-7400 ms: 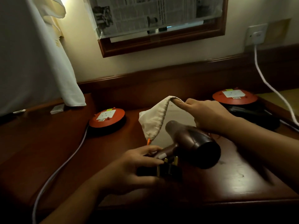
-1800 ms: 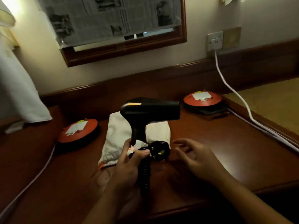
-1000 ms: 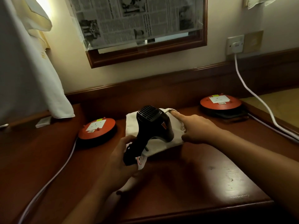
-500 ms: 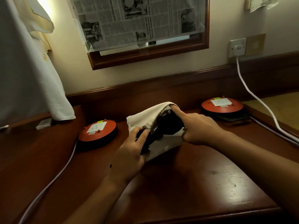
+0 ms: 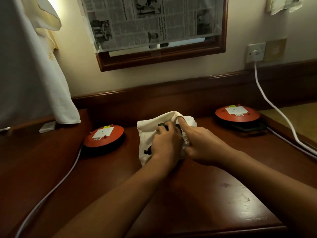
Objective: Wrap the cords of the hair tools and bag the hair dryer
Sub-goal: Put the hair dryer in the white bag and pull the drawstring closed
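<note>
Hair dryer [image 5: 163,126] is sitting mostly inside the soft cloth bag [image 5: 147,134] on the tabletop [image 5: 197,194]. My left hand [image 5: 165,143] is pushing it in, fingers wrapped on it. My right hand [image 5: 200,145] is pinching the bag's floppy rim open. It looks hard and a bit heavy, so I am gripping the handle.

Cream cloth bag [image 5: 147,133] at frame centre on dark wooden desk [image 5: 197,200], mouth held open. Left hand [image 5: 165,143] pushing black hair dryer [image 5: 163,125] into bag, only small dark part visible. Right hand [image 5: 199,143] gripping bag rim, index finger hooked under upper edge. Orange round socket reel [image 5: 104,137] left of bag, second orange reel [image 5: 237,114] at right. White cable [image 5: 274,110] running from wall socket [image 5: 255,52], upper right. Newspaper-covered mirror [image 5: 154,21] at top.
</note>
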Tool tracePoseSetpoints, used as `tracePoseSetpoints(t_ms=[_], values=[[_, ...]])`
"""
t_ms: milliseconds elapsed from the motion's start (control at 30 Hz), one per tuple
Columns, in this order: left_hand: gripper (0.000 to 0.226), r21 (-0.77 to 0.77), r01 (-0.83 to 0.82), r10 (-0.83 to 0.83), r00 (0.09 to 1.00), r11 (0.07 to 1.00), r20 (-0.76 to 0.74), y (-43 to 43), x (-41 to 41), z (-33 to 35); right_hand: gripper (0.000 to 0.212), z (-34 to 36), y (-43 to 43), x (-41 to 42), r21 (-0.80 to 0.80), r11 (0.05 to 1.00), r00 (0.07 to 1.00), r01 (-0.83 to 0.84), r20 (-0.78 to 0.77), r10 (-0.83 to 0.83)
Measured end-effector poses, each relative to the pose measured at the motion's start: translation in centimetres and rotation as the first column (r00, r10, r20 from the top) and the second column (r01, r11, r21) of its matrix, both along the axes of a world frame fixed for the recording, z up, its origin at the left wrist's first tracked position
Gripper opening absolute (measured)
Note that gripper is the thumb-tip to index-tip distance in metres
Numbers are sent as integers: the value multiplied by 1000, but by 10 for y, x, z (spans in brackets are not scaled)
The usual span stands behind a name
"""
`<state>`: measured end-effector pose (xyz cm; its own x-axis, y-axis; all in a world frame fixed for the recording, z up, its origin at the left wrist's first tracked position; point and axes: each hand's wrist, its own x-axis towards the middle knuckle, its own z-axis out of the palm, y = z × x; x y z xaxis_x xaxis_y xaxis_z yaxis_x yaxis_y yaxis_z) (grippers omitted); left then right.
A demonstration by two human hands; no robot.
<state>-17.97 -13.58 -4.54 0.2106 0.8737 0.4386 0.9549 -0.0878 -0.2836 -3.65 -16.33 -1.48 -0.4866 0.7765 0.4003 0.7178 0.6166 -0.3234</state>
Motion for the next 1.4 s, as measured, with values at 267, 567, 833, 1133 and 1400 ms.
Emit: tracePoseSetpoints(t_ms=[267, 567, 833, 1133, 1400], values=[[49, -325, -69, 158, 954, 943, 255, 30, 14, -17, 93, -20, -3, 22, -36, 999, 1000, 28, 15, -27], [85, -390, -30, 212, 876, 920, 434, 21, -14, -40, 99, -38, 2, 26, -44, 991, 989, 128, -69, -131], [103, -191, 45, 71, 828, 980, 557, -31, -9, -30, 109, -37, 4, 7, -138, 986, 988, 94, -110, -110], [47, 220, 348, -363, 931, 912, 32, -36, -1, -48, 111, -35, 5, 15, -121, 991, 993, 53, -100, -66], [62, -230, 244, -215, 966, 942, 145, -7, 5, -18, 106, -43, -18, 33, -79, 996, 998, 33, -51, -37]])
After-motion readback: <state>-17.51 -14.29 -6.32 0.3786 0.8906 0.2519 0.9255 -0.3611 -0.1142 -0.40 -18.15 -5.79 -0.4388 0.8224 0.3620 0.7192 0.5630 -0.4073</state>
